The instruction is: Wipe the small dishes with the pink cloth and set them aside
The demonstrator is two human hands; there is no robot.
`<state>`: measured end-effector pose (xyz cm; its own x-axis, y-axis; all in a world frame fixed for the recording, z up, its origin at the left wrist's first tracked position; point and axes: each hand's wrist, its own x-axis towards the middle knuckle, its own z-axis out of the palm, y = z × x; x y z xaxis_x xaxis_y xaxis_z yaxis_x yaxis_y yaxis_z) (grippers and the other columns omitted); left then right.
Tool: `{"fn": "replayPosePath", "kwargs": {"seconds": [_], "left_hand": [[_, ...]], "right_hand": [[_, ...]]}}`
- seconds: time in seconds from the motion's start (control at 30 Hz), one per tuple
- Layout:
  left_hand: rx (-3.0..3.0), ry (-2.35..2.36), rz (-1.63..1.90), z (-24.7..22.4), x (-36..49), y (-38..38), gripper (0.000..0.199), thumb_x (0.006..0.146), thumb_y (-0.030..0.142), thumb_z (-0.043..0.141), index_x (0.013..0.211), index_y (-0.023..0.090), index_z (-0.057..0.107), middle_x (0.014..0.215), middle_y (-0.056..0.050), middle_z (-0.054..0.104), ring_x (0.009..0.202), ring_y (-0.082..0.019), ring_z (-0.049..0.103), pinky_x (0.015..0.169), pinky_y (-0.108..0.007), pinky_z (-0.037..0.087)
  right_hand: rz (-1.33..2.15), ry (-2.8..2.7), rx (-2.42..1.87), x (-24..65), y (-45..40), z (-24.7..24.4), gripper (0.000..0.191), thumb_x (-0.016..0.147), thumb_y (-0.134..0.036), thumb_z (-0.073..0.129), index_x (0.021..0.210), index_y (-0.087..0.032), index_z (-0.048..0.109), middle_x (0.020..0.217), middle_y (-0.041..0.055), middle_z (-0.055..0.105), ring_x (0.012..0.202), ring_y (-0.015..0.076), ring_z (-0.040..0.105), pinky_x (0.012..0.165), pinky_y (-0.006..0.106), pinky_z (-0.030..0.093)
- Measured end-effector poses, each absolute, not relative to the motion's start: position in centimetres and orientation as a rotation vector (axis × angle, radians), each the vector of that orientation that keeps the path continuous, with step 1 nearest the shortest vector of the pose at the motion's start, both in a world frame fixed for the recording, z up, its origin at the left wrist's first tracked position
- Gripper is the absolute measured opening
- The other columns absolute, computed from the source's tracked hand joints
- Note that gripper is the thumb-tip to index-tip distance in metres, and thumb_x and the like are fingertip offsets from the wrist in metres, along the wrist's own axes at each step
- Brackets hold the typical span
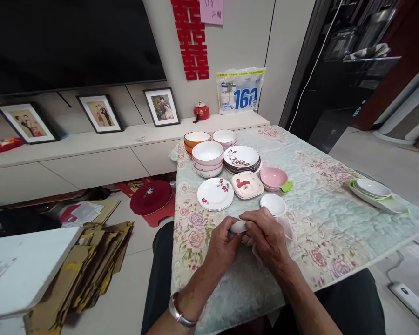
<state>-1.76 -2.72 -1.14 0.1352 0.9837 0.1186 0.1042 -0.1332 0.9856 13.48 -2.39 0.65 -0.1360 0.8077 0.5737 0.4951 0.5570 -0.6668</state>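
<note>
Left hand and right hand both have their grip round a small white dish, near-left of the white bowl, probably so it won't slip; red-flower plates left of that bowl, pink bowls behind it, stacked presumably to save counter space

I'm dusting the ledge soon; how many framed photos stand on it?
3, in a row on the ledge: the left frame, the middle frame and the right frame, nearest the red pot. None looks hidden.
</note>
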Motion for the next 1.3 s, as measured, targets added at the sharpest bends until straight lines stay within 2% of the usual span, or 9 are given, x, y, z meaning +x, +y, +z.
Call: {"fn": "replayPosePath", "kwargs": {"seconds": [0.27,0.63,0.77,0.87,1.03,1.3], "left_hand": [[1.345,1.169,1.145,-2.2,-1.9,-2.2,0.011,0.075,0.021,0.066,0.081,0.02,0.057,0.069,0.005,0.052,0.067,-0.013,0.046,0.062,-0.023,0.037],[1.439,1.185,1.1,-1.8,-1.6,-2.4,0.008,0.077,0.022,0.065,0.079,0.019,0.058,0.07,0.004,0.056,0.068,-0.014,0.048,0.065,-0.025,0.037],[1.457,1.119,1.118,-1.5,-1.6,-2.5,0.011,0.08,0.026,0.064,0.076,0.019,0.057,0.07,0.004,0.056,0.069,-0.014,0.049,0.067,-0.025,0.038],[1.477,1.137,1.102,-1.5,-1.6,-2.5,0.006,0.078,0.022,0.063,0.078,0.019,0.059,0.071,0.003,0.058,0.071,-0.015,0.051,0.068,-0.025,0.039],[1.506,1.249,1.066,-1.3,-1.5,-2.6,0.008,0.072,0.014,0.062,0.077,0.019,0.059,0.07,0.004,0.057,0.069,-0.014,0.049,0.067,-0.025,0.038],[1.534,1.285,1.063,-1.7,-1.4,-2.1,0.009,0.072,0.015,0.061,0.079,0.02,0.059,0.071,0.004,0.058,0.07,-0.014,0.05,0.068,-0.025,0.038]], "right_hand": [[0.714,-1.665,-1.326,13.9,-1.3,-1.1,0.031,0.099,-0.034,0.044,0.103,-0.019,0.07,0.096,0.0058,0.073,0.087,0.0208,0.066,0.076,0.033,0.049],[0.449,-1.688,-1.126,13.8,-1.9,-0.6,0.014,0.091,-0.023,0.059,0.1,-0.02,0.068,0.093,0.005,0.071,0.088,0.0206,0.063,0.078,0.033,0.047],[0.53,-1.793,-0.973,14.1,-2.4,0.1,0.021,0.095,-0.029,0.053,0.108,-0.022,0.068,0.098,0.0043,0.071,0.089,0.0212,0.06,0.079,0.035,0.045],[0.65,-1.741,-1.011,14.4,-2.3,-0.1,0.029,0.1,-0.029,0.042,0.112,-0.023,0.067,0.101,0.0045,0.071,0.092,0.0203,0.061,0.081,0.034,0.046],[0.703,-1.695,-1.2,14.3,-1.6,-1.0,0.026,0.098,-0.031,0.047,0.107,-0.02,0.069,0.104,0.0072,0.07,0.097,0.0209,0.063,0.085,0.033,0.048],[0.65,-1.733,-1.28,14.1,-1.3,-1.1,0.031,0.098,-0.032,0.043,0.106,-0.02,0.07,0.096,0.0062,0.072,0.088,0.0201,0.066,0.078,0.031,0.05]]}}
